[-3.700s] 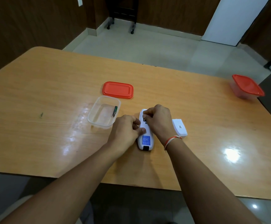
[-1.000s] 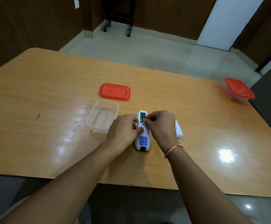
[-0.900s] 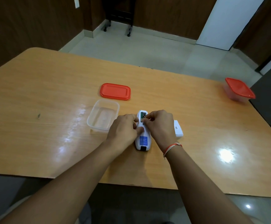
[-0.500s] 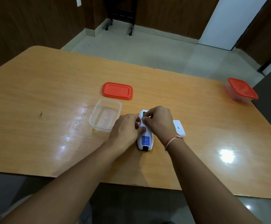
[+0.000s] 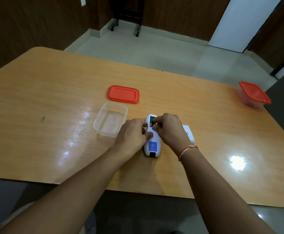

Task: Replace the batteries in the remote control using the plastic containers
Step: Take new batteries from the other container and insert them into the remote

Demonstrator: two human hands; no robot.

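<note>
From the head camera, both your forearms reach forward over the near edge of the wooden table (image 5: 36, 92) and meet at the white remote control (image 5: 152, 144), which lies back-side up on the table with its long axis running away from you. Take the remote as your landmark.

Your left hand (image 5: 132, 134) rests palm down against the remote's left side, wrist low to the table, its fingers curled in; the thumb (image 5: 148, 135) presses on the remote's back just above the blue label (image 5: 152, 146). That hand is gripping the remote's body.

Your right hand (image 5: 169, 129) comes in from the remote's right, knuckles up, wrist bent slightly inward, a red and white thread band (image 5: 186, 149) around the wrist. Its fingertips (image 5: 155, 119) are pinched narrow over the open battery compartment (image 5: 152, 119) at the remote's far end, where a dark green shape shows inside. Whether the fingers are actually holding a battery, you cannot tell; they cover that spot.

Just right of the remote, partly hidden behind your right hand, lies a flat white piece (image 5: 188, 133), apparently the battery cover. Just left of the remote, beyond your left hand, stands a clear plastic container (image 5: 110, 119), open and touching nothing. Its red lid (image 5: 123, 94) lies flat farther from you than the remote, a little to its left. Well to the remote's right, near the table's far right edge, stands a second container (image 5: 252, 96) with a red lid on it.
</note>
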